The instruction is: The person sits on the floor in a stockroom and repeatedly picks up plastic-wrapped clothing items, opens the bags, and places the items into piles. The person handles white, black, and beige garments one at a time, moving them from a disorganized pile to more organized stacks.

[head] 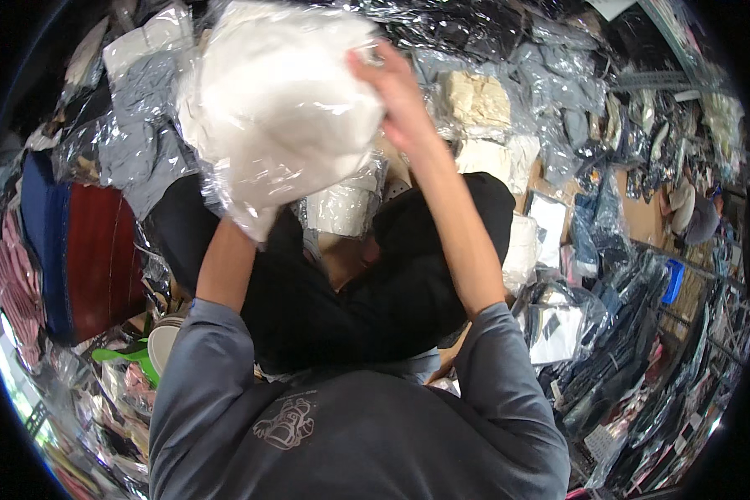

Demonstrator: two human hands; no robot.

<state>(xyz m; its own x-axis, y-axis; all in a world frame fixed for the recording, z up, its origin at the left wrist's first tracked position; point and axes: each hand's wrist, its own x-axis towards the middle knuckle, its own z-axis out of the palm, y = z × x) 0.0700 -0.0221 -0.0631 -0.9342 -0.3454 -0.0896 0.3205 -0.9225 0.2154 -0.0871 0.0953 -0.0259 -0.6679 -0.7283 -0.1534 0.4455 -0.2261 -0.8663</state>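
A white folded garment in a clear plastic bag [287, 100] is held up in front of me, blurred by motion. My right hand [400, 94] grips its right edge, the thumb on the near face. My left forearm [225, 269] reaches up under the lower end of the bag, which hides my left hand. Whether those fingers hold the bag cannot be seen. Below, between my crossed legs [375, 300], lies a bagged off-white bundle [344, 206], partly covered. Right of my right forearm sit a cream bagged bundle [478, 100] and off-white folded ones [484, 159].
Grey bagged garments [140, 144] lie at the left, beside a dark red and blue box-like object [94, 256]. A green plastic item [128, 356] is near my left elbow. Racks of dark bagged clothes [637, 350] fill the right side. Another person [694, 212] is far right.
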